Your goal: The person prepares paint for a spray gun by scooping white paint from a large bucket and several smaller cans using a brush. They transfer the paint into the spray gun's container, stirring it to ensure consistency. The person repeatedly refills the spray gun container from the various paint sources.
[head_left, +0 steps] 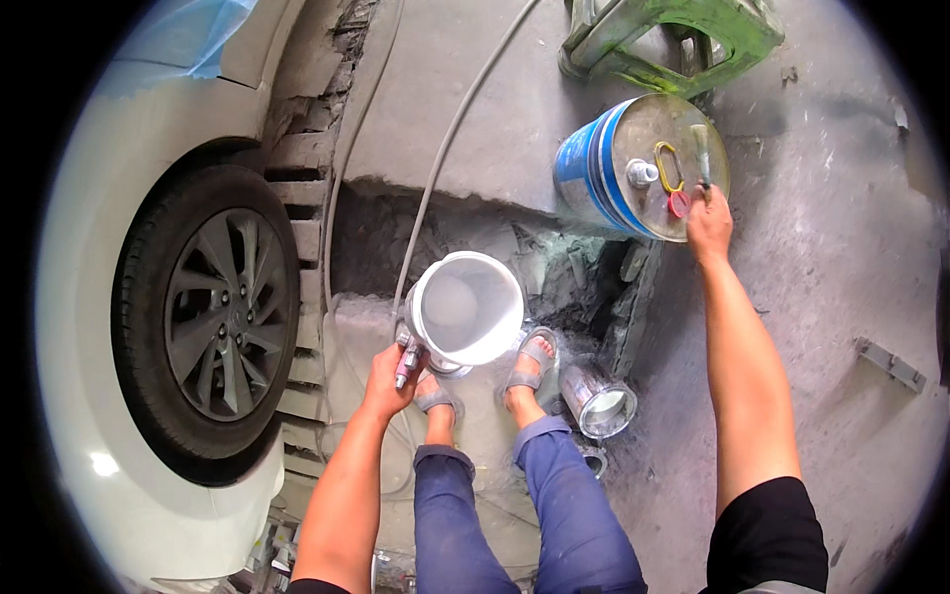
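Observation:
My left hand [391, 381] is closed around a metal spray gun [407, 361], whose fittings stick out by my thumb. Right beside it is an open white plastic pot [467, 309], its mouth facing up and its inside pale. I cannot tell whether the pot is joined to the gun or separate. My right hand [709, 224], at the end of an outstretched arm, grips a paintbrush [702, 150] with pale bristles pointing away from me. The brush is over the top of a blue and white metal drum [604, 173], which has a white spout, a yellow handle and a red cap.
A white car with a black wheel [208, 322] fills the left side. A grey hose [450, 139] crosses the broken concrete pit [554, 272]. Behind the drum stands a green-stained stool [683, 45]. A clear, plastic-wrapped can [602, 404] sits by my right foot. A metal bar [891, 364] lies at right.

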`<state>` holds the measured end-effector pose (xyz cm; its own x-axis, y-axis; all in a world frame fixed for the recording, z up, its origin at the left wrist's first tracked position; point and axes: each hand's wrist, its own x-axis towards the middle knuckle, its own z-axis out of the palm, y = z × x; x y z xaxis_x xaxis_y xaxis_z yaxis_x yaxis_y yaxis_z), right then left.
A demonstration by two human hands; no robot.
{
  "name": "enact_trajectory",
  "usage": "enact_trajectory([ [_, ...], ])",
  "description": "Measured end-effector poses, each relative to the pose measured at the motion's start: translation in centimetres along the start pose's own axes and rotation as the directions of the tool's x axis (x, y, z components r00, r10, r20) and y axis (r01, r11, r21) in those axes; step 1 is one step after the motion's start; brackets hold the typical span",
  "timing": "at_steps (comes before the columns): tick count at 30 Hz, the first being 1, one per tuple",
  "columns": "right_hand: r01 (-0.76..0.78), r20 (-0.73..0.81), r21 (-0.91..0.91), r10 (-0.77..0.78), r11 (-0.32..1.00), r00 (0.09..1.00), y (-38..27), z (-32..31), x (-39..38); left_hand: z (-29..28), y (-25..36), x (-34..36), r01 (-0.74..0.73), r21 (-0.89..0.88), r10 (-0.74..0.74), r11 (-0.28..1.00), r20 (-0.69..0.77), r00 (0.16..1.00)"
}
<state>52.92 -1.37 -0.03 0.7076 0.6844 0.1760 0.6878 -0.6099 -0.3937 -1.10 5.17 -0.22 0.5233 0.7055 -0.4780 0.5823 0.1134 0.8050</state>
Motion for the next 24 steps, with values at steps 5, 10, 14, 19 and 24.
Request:
enact_trajectory([
  [5, -0.128, 0.233, 0.061, 0.110, 0.990, 0.966, -8.9, -8.6, -4.1, -0.9, -0.8, -0.1, 0.025, 0.105, -0.024, 0.994, -0.017, 1.000],
  [10, 0.153, 0.468, 0.262, -0.264, 0.953, 0.843, -15.0, -15.7, -9.4, -0.7, -2.4, 0.6, -0.130, 0.204, 0.135, 0.970, -0.014, 0.991],
  [14, 0.428, 0.591, 0.312, -0.526, 0.848, 0.612, -19.6, -16.7, -11.9, -1.1, -2.1, -0.2, -0.117, 0.250, 0.123, 0.961, -0.010, 0.992],
  [19, 0.666, 0.544, 0.209, -0.651, 0.716, 0.529, -23.9, -13.7, -13.1, 0.2, -0.6, 0.2, -0.138, 0.263, 0.139, 0.955, 0.016, 0.990],
  [24, 0.762, 0.441, 0.260, -0.775, 0.593, 0.452, -23.5, -8.7, -12.7, 1.0, -0.7, -0.7, -0.187, 0.318, 0.197, 0.929, 0.002, 0.980],
])
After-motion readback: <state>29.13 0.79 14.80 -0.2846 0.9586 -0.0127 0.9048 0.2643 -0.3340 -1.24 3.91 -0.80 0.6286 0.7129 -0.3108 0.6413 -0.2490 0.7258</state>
